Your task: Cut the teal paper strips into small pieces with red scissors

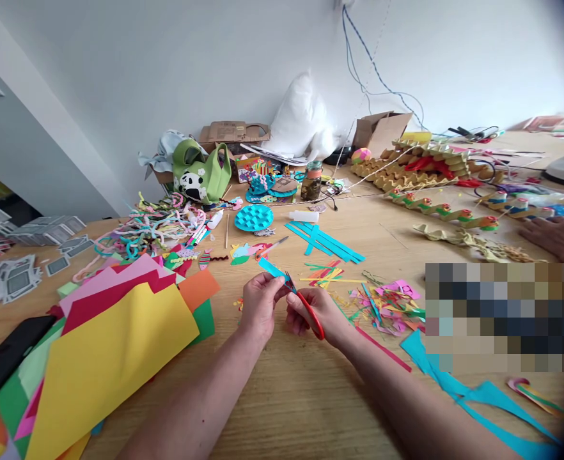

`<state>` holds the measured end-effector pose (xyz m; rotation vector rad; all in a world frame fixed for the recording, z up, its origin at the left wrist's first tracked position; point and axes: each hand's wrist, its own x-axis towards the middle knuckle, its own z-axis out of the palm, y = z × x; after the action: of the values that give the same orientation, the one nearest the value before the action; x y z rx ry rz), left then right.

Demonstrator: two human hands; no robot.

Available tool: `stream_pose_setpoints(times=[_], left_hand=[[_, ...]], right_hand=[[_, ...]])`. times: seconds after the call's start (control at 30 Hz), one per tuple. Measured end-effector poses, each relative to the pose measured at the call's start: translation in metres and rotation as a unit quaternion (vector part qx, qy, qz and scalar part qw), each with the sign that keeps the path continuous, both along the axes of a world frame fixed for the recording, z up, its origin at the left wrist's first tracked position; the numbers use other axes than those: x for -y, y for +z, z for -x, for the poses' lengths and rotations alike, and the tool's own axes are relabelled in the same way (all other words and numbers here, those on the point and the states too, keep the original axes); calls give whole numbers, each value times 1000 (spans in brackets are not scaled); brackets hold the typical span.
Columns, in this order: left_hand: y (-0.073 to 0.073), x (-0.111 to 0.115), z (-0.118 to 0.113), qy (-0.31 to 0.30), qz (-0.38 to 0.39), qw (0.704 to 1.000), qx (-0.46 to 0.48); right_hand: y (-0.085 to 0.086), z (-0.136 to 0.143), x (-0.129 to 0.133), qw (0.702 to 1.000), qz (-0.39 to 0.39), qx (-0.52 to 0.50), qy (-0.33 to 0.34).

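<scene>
Left hand [261, 306] pinches a blue paper strip [272, 269] near the middle of the scene; right hand [316, 312] is closed round red-handled scissors [311, 314].

Surface: light wood tabletop [282, 402], grain visible. Near left, a fanned stack of coloured sheets, yellow sheet [119, 351] on top, beside a black case [11, 358]. Far left, a tangle of fuzzy stems [152, 223] and a green bag [203, 172] with a panda figure. Mid-table, a blue textured disc [254, 218] and crossed blue strips [327, 243]; to the right, paper scraps [392, 303]. Far right, egg-carton pieces [387, 169]. Another person's hand [557, 237] rests at the right.

Room: pale wall [205, 57] behind, cables [378, 70] hanging down it; white stuffed bag [298, 118] against it.

Writing: small mark on the flat brown cardboard [234, 132], too small to read.

Hand detail: left thumb and fingertips nearly together on the strip. Right fingers curled at the handles; blades point far and left, at the strip's near end. They seem slightly parted, though the overlap makes this uncertain.
</scene>
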<state>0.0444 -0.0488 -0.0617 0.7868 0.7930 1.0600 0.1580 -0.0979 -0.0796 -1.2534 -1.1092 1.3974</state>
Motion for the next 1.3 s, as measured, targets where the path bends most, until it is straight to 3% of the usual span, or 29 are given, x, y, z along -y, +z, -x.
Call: stream_pose_setpoints(times=[1.3], left_hand=[[-3,6,-3,23,9,1000,3]], right_hand=[[-4,-2,-2,1000,8,4,11]])
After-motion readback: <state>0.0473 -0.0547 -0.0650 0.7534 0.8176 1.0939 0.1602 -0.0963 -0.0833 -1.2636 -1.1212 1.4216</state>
